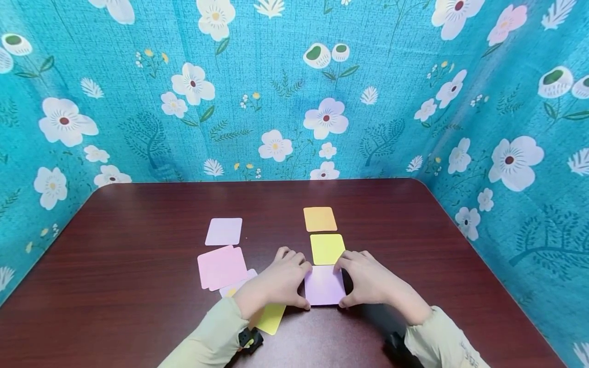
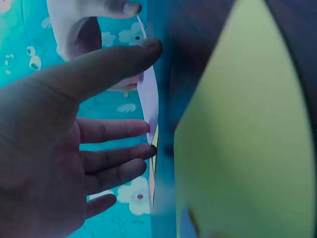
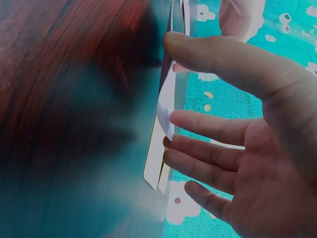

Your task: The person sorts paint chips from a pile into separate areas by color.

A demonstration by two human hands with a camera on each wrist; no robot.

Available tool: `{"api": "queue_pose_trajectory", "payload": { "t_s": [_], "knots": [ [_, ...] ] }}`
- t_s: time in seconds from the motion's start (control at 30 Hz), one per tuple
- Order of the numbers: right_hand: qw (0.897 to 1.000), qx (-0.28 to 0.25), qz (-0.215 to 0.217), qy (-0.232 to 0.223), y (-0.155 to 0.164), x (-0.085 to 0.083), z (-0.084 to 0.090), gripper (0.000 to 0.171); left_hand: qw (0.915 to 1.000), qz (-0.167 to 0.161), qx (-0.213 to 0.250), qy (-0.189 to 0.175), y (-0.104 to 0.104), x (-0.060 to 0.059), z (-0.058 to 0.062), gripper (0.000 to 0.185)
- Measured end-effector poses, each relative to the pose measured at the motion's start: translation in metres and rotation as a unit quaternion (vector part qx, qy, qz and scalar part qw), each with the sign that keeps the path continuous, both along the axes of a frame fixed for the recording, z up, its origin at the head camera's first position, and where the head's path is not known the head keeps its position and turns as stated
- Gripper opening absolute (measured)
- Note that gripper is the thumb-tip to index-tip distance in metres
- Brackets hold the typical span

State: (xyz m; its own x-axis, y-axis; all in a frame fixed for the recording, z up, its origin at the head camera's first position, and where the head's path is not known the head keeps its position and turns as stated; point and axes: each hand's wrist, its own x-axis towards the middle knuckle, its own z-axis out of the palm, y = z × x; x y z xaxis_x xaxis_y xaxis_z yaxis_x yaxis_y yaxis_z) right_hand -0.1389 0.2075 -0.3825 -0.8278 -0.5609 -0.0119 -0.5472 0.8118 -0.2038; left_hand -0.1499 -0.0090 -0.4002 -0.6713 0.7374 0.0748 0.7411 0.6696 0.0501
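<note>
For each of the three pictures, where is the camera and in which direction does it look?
Head: worn on the head, looking forward and down at the table; both hands flank a lilac card.
Left wrist: beside the left hand, fingertips at that card's edge.
Right wrist: beside the right hand, facing the same card.
All three show the lilac card.

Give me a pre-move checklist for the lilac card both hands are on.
1. Left hand on the lilac card: ok, fingertips at its left edge.
2. Right hand on it: ok, fingertips at its right edge.
3. Card lined up under the yellow card and orange card: ok, roughly in one column.
4. Card flat on the table: not ok, wrist views show an edge lifted.
5. Gap to the yellow card: cannot tell, edges look close or touching.
6. Pink cards out of the way: ok.
</note>
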Motion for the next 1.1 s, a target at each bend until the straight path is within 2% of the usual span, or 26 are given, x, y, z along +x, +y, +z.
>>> {"api": "queue_pose_trajectory", "payload": {
  "t_s": [0.3, 0.63, 1.1],
  "knots": [
    [1.0, 0.004, -0.018, -0.011, 0.015, 0.005, 0.0, 0.049, 0.9996, -0.002, -0.015, 0.023, 0.021, 0.003, -0.002, 0.054],
    [1.0, 0.024, -0.02, 0.006, 0.022, 0.006, -0.004, 0.05, 0.998, 0.01, -0.032, 0.053, 0.036, 0.003, -0.007, 0.057],
    [0.999, 0.039, -0.014, 0.019, 0.018, 0.009, -0.005, 0.051, 0.9988, 0.007, -0.038, 0.029, 0.033, 0.004, -0.005, 0.056]
  ]
}}
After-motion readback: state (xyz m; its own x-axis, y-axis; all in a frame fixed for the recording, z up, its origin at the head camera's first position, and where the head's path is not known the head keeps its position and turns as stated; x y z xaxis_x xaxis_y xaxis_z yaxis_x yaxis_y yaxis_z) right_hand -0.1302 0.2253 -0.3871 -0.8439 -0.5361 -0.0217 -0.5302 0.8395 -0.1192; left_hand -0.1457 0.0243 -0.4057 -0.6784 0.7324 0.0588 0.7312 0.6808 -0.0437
